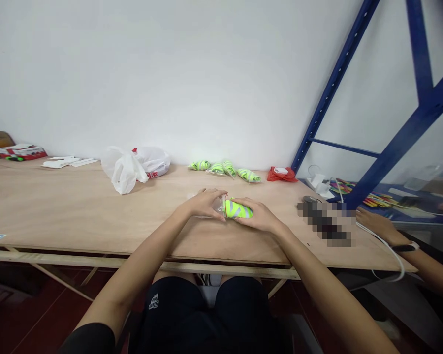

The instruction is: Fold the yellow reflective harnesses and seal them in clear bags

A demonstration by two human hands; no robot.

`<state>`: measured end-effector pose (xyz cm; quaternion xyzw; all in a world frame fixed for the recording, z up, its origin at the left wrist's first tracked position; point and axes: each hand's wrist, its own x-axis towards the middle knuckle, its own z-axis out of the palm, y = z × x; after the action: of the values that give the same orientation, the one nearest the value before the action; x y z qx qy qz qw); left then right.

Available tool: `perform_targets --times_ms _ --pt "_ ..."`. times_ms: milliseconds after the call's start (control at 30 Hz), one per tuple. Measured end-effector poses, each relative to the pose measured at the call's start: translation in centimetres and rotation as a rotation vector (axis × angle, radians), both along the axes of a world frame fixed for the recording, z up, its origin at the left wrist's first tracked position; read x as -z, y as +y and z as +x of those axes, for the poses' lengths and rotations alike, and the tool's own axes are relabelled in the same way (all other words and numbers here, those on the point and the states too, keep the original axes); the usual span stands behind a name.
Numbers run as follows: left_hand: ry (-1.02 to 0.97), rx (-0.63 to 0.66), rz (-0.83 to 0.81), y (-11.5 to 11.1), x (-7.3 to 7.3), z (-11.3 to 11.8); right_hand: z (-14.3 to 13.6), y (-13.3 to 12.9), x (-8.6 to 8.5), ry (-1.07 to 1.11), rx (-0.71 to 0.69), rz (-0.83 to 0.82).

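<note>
Low over the middle of the table, my right hand (261,215) is wrapped round the right end of a roll of neon-yellow reflective fabric (238,209) with grey stripes. My left hand (205,202) grips a clear plastic bag (218,206) at the roll's left end, thumb and fingers on either side of it. The bag's mouth meets the roll; how far the roll sits inside it I cannot tell. Against the wall lie several similar yellow rolls in clear bags (248,175), near a red plastic bundle (281,174) with a white piece on top.
White plastic bags (127,169) stand at the back left, beside white papers (61,162) and a red-and-white box (22,151). Blue rack posts (335,78) rise at right. Another person's hand (378,227) rests at the table's right end, by a pixelated dark object (327,223) and white cable (387,246).
</note>
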<state>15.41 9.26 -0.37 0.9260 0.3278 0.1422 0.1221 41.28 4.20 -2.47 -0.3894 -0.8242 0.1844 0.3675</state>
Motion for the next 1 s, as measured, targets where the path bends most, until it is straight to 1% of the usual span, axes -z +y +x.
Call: perform_targets --times_ms 133,233,367,500,567,700,767,867,933,967,1000 --pt "0.022 0.03 0.004 -0.2 0.6 0.6 0.1 0.2 0.1 -0.005 0.053 -0.004" --pt "0.017 0.038 0.006 -0.2 0.9 1.0 0.2 0.1 0.2 -0.049 0.077 -0.01" --pt "0.024 0.036 -0.003 -0.1 1.0 1.3 -0.2 0.0 0.1 -0.087 0.023 -0.019" --pt "0.009 0.078 -0.012 -0.3 1.1 1.7 -1.2 0.6 0.1 -0.13 -0.041 0.044" --pt "-0.006 0.09 -0.022 -0.4 1.1 1.9 -1.7 1.1 0.4 -0.141 -0.043 0.062" --pt "0.003 0.052 -0.015 -0.6 1.5 2.0 -2.4 2.4 1.6 -0.134 0.022 0.045" --pt "0.016 0.039 -0.004 -0.6 1.7 1.9 -2.4 2.7 2.2 -0.096 0.031 0.022" --pt "0.021 0.028 -0.001 -0.4 2.1 1.9 -1.9 2.5 2.5 0.053 -0.044 -0.067" --pt "0.038 0.015 -0.014 -0.2 2.3 1.8 -1.4 2.2 2.7 0.207 -0.084 -0.214" --pt "0.047 0.01 -0.019 -0.1 2.5 1.8 -1.2 2.1 2.8 0.299 -0.062 -0.293" --pt "0.052 0.005 -0.02 0.0 2.6 1.9 -1.1 2.0 2.9 0.394 -0.011 -0.354"
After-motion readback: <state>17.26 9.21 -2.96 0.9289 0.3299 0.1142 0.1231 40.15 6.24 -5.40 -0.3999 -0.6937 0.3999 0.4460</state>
